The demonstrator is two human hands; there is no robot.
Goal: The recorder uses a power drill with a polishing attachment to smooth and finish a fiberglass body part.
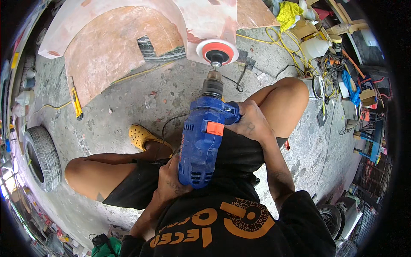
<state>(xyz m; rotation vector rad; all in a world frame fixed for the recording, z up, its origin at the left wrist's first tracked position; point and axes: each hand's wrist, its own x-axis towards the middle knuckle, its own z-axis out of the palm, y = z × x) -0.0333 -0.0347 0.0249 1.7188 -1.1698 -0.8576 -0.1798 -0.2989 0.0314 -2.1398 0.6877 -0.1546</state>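
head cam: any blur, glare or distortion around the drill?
Head view: strong fisheye bend and black corners; even daylight, soft shadows; the blue drill, left hand and right hand are sharp; the sanding disc looks slightly washed out, rim clutter smeared.

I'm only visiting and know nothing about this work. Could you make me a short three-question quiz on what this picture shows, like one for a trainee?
1. True or false: the round red sanding disc on the blue corded power drill touches the pale pink curved body panel.
2. Which hand grips the drill's rear end? A) left hand B) right hand
3. Fill in: the foot beside the drill wears a ____ perforated clog.

Key: 1 true; 2 A, while the right hand steadies the drill's front part; 3 yellow.
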